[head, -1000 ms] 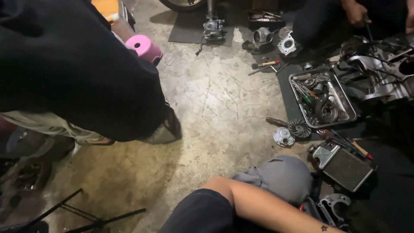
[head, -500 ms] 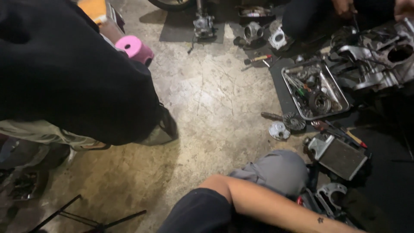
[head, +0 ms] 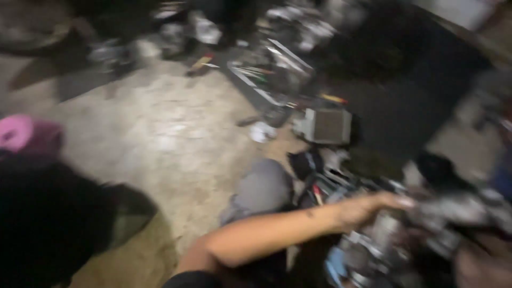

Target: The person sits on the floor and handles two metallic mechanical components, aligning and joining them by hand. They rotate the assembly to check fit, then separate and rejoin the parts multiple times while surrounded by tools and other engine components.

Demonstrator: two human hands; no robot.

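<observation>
Head view: the person's left hand (head: 373,209), fingers stretched flat, reached onto a blurred heap of metal engine parts (head: 421,224) kept within arm's reach; a grey rag (head: 262,188) lay just behind the forearm; the right hand was unseen

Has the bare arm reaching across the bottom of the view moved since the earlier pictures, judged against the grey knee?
Yes. The left hand now reaches well past the grey knee to the right, touching blurred metal parts; earlier only the forearm showed below the knee.
</observation>
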